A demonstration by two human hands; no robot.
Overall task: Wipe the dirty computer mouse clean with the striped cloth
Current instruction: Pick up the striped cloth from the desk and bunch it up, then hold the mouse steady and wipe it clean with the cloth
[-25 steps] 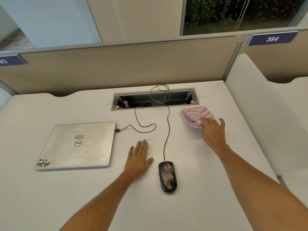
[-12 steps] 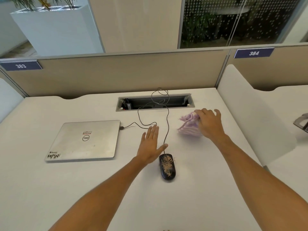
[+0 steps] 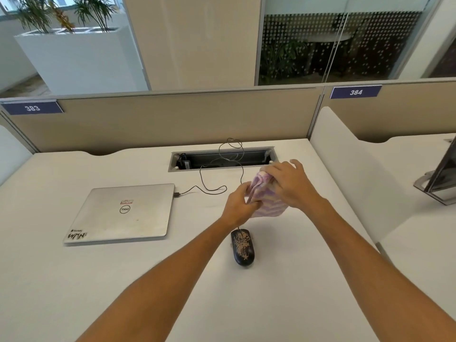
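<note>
Desk (image 3: 74, 280), white, flat, bounded at 12 o'clock by a beige partition (image 3: 172, 119) bearing two blue number plates, 383 (image 3: 32, 108) at the left and 384 (image 3: 355, 92) at the right. Laptop (image 3: 123, 213), silver, lid closed, lying flat at 9 o'clock from the mouse, well apart from it; round logo and stickers on the lid; a black cable (image 3: 204, 190) plugged into its right edge and looping back to the cable tray. Cable tray (image 3: 223, 159), a long recessed slot in the desk at 12 o'clock, its long axis running 9 to 3. Left hand (image 3: 238, 206), raised above the desk, fingers curled and pinching the left edge of the cloth. Cloth (image 3: 267, 199), purple and pale stripes, bunched, held off the desk between both hands, at 12 o'clock from the mouse and not touching it. Mouse (image 3: 242, 247), black, wired, resting on the desk near the centre, just below the left wrist; long axis running 12 to 6, tilted slightly, the cord end pointing to 12 o'clock and the rounded rear to 6; top surface speckled with tan grit; its cord disappears behind the hands. Right hand (image 3: 293, 186), raised, fingers bent over the cloth's upper right part, gripping it from above. Side divider (image 3: 345, 174), white, upright at 3 o'clock. Monitor stand (image 3: 438, 183), metal, partly cut off at the far right edge.
</note>
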